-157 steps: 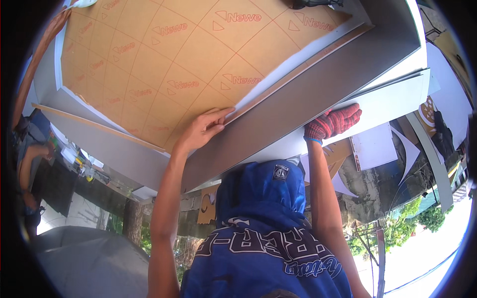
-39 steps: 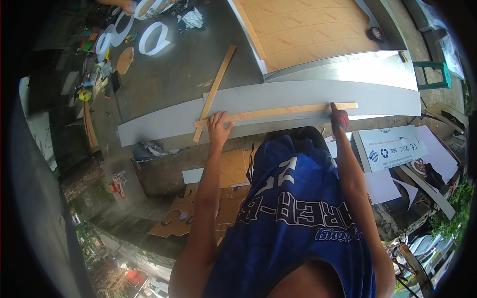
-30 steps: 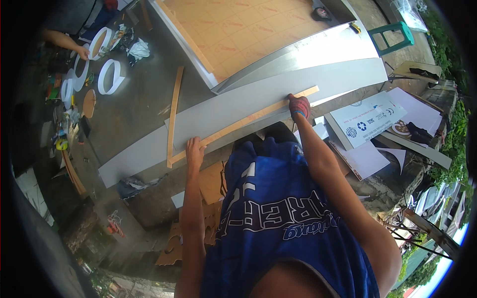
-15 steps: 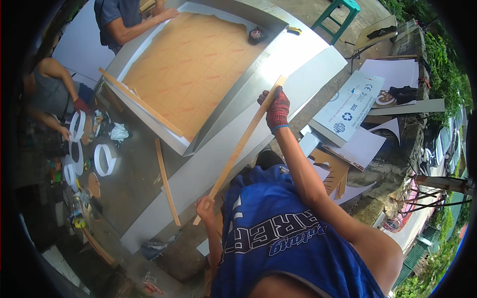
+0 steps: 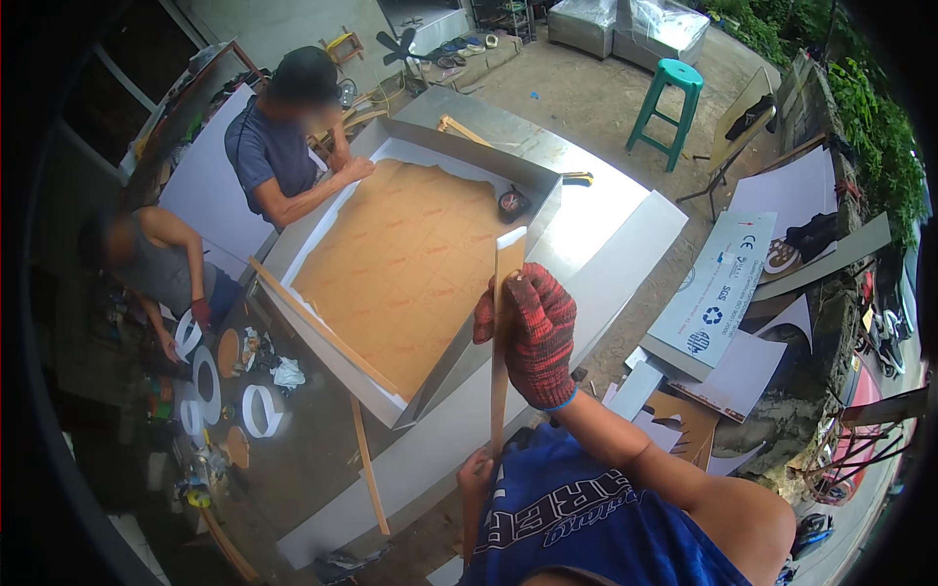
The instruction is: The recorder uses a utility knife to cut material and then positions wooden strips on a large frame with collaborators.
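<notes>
A long, narrow brown strip (image 5: 499, 402) is raised in front of my body, its pale cut end pointing up. My right hand (image 5: 532, 332), in a red and black knit glove, is closed round its upper part. Lower down, beside my blue shirt, my bare left hand (image 5: 476, 471) grips the strip's other end. Beyond them a large shallow grey tray-like frame (image 5: 459, 363) lies on the table, with a brown-faced sheet (image 5: 391, 264) inside. A black tape measure (image 5: 512, 203) sits in the frame's far right corner.
Two people (image 5: 283, 146) work at the left, one leaning on the frame. White rings (image 5: 262, 410) lie near the other. A yellow-black cutter (image 5: 578, 179) rests on the metal table (image 5: 596, 220). A green stool (image 5: 668, 112) stands behind; panels (image 5: 708, 293) are stacked at right.
My right hand has lifted its end of the strip closer to me, so the strip now stands steeper. The view has tilted up, showing more of the yard and both people.
</notes>
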Demonstrator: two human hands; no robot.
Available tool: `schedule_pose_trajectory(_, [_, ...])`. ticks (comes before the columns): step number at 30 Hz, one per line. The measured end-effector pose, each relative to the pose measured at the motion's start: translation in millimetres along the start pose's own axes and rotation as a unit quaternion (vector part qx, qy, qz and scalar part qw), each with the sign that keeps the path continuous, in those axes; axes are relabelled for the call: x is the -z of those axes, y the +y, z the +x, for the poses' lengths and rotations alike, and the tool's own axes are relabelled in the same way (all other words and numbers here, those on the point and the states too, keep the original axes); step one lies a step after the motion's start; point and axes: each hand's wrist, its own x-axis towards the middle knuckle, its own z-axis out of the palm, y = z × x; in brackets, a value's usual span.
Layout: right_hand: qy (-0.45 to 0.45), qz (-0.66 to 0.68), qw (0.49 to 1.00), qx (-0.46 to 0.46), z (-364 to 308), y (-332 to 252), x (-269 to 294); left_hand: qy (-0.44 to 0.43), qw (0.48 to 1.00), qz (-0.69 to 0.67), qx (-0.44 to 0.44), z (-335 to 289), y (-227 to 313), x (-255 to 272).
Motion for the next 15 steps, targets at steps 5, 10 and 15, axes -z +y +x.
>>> schedule_pose_trajectory(5, [-0.065, -0.058, 0.996, 0.004, 8.6, -37.2, -1.2, -0.053, 0.995, -0.071, 0.042, 16.1, 42.0, -21.0])
schedule_pose_trajectory(10, [-0.119, -0.136, 0.982, 0.060, 12.4, -66.5, 4.1, -0.054, 0.994, -0.089, 0.023, 25.9, 43.8, -41.3])
schedule_pose_trajectory(15, [-0.197, -0.205, 0.957, 0.065, 15.9, -74.5, 2.3, -0.007, 0.997, -0.069, 0.030, 18.6, 58.0, -48.7])
